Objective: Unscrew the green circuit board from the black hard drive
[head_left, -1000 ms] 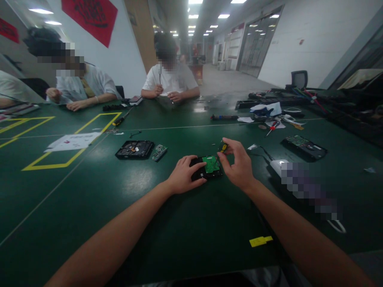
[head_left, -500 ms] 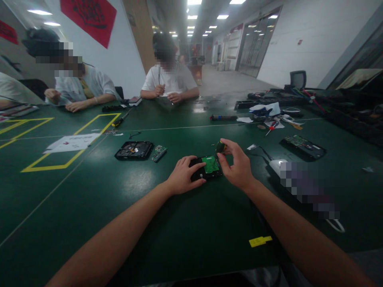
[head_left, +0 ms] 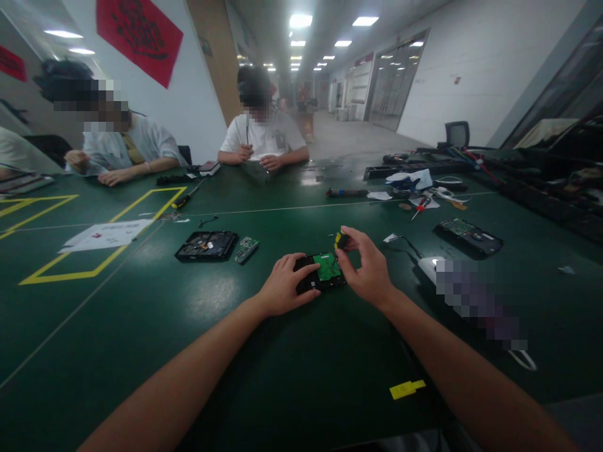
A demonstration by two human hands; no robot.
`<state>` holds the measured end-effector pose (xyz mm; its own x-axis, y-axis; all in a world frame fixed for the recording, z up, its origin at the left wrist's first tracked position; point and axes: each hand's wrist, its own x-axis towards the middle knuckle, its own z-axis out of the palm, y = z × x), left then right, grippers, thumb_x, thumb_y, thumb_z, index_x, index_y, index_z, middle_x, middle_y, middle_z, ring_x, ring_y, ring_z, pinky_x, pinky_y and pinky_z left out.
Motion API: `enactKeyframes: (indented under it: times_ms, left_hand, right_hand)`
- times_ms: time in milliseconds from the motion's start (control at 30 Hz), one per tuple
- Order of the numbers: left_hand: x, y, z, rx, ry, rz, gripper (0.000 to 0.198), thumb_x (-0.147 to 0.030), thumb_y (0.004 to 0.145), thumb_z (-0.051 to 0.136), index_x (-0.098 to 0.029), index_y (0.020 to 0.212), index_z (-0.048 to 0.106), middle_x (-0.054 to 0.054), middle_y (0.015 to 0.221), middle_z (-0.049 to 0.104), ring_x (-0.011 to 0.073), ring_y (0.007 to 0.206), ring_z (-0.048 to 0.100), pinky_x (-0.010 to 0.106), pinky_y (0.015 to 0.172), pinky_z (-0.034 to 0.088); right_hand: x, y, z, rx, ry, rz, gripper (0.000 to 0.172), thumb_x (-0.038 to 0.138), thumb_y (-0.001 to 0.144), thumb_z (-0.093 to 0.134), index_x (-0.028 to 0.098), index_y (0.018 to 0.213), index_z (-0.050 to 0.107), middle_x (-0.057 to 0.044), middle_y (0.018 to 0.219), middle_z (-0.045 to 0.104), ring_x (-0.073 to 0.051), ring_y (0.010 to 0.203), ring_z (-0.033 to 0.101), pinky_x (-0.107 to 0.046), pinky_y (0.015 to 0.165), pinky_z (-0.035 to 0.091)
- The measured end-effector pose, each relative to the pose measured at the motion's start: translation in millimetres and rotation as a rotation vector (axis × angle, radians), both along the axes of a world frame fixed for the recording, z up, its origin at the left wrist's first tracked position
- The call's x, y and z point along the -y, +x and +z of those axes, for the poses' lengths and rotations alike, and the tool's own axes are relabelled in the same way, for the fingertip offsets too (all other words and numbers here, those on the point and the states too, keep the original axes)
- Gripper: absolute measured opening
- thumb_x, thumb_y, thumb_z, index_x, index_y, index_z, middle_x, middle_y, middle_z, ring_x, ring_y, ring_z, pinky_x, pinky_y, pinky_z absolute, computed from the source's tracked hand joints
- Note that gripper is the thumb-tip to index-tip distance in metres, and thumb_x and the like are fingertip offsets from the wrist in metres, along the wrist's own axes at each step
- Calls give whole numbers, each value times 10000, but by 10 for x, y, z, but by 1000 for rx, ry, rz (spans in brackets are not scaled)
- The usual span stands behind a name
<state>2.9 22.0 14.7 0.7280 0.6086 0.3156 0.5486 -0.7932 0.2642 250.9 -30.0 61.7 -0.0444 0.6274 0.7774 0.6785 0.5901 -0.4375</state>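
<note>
A hard drive [head_left: 305,284] lies on the green tabletop with its green circuit board [head_left: 327,266] facing up. My left hand [head_left: 286,285] grips its left end, thumb along the near side and index finger reaching towards the board. In my right hand [head_left: 366,263], thumb and fingers pinch the yellow-and-black handle of a screwdriver [head_left: 340,241]. Its shaft slants down to the right part of the board; the exact contact of the tip is too small to tell.
Left of my hands lie an opened hard drive [head_left: 207,245] and a loose circuit board [head_left: 246,249]. Another drive [head_left: 468,236] and a pouch-like item [head_left: 471,301] lie right. Farther off are a red-handled screwdriver [head_left: 421,207] and a yellow-black screwdriver [head_left: 181,202]. Co-workers sit across the table.
The view has tilted slightly, so the scene sits a little lower and further left. The screwdriver handle has turned slightly in my right fingers. My left hand keeps its place on the drive.
</note>
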Motion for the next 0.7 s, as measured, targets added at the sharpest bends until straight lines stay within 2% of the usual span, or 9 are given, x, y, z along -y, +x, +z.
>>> enactKeyframes:
  times_ms: [400, 700]
  left_hand:
    - [-11, -5, -20, -9, -6, 4, 683, -568, 929, 726, -326, 1538, 534, 150, 1561, 414, 400, 1421, 425, 628, 1155, 407]
    - [4, -6, 15, -12, -13, 5, 669, -567, 941, 716, -327, 1538, 532, 154, 1555, 418, 394, 1431, 419, 626, 1164, 398]
  right_hand:
    - [-20, 24, 37, 18, 58, 1, 497, 205, 973, 665, 308, 1436, 515, -97, 1278, 620, -236, 992, 679, -441, 832, 639]
    - [-3, 27, 75, 20, 92, -35, 429, 237, 971, 700, 321, 1372, 572, -63, 1187, 596, -192, 870, 672, -413, 781, 631]
